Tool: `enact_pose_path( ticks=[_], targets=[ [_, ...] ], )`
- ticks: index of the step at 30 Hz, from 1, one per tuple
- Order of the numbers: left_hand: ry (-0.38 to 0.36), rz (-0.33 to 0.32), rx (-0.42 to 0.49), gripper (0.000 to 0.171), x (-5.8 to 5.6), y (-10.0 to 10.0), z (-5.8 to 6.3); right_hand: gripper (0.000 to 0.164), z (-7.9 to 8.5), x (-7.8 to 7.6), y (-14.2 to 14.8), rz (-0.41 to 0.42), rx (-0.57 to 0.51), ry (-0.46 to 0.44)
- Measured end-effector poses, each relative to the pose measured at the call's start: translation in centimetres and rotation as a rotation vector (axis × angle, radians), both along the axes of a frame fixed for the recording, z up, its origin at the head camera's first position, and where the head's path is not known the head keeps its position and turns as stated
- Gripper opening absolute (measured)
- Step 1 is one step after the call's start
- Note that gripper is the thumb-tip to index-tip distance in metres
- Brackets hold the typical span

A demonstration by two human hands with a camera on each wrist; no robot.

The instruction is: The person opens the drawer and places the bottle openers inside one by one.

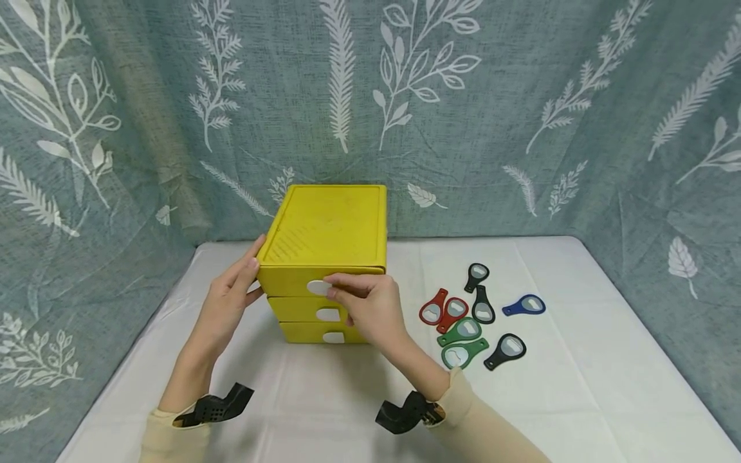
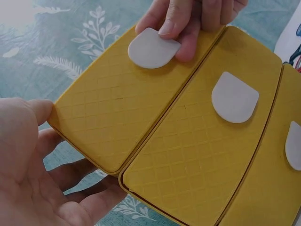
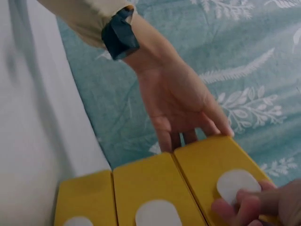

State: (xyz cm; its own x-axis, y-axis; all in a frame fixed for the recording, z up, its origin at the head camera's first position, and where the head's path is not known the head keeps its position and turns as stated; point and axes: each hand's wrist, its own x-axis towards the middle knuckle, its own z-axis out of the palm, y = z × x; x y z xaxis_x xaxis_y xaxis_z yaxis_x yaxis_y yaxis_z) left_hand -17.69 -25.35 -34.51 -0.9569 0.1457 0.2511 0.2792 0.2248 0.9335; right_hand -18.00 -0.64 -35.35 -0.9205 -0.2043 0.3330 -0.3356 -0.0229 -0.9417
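Note:
A yellow box with three drawers (image 1: 324,225) stands on the white table, each drawer front bearing a white rounded handle. The right hand (image 1: 373,308) pinches the handle of the top drawer (image 1: 317,287) between thumb and fingers; the same handle (image 2: 150,49) shows up close in the left wrist view. Against the box's left side, near its top front corner, rests the left hand (image 1: 226,299), its fingers extended along the side. The middle drawer's handle (image 2: 235,98) is untouched. All three drawers look closed.
Right of the box lie several bottle openers: two red (image 1: 433,307), two green (image 1: 464,354), a blue one (image 1: 524,305) and several black (image 1: 506,351). A patterned green curtain (image 1: 463,128) hangs behind and beside the white-covered table (image 1: 579,386).

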Motion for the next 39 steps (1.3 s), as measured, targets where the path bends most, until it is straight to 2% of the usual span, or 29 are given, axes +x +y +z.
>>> enact_pose_path(
  ticks=[7,17,22,33,39],
  targets=[
    [-0.036,-0.013,0.022,0.049,0.1,-0.2,0.0,0.015,-0.2,-0.2,0.5,0.051,0.025,-0.016],
    [-0.060,-0.077,0.177,0.054,0.1,-0.2,0.1,0.012,-0.4,0.4,0.9,0.055,0.040,-0.011],
    [-0.069,-0.089,0.227,0.053,0.1,-0.3,-0.1,0.011,-0.4,1.0,1.1,0.061,0.044,-0.030],
    [-0.083,-0.095,0.233,0.052,0.1,-0.6,-0.1,0.011,-0.6,2.7,1.2,0.061,0.043,-0.014],
    [-0.088,-0.095,0.201,0.052,0.1,-0.8,-0.1,0.012,-0.7,3.5,1.1,0.073,0.020,0.018]
  ],
)
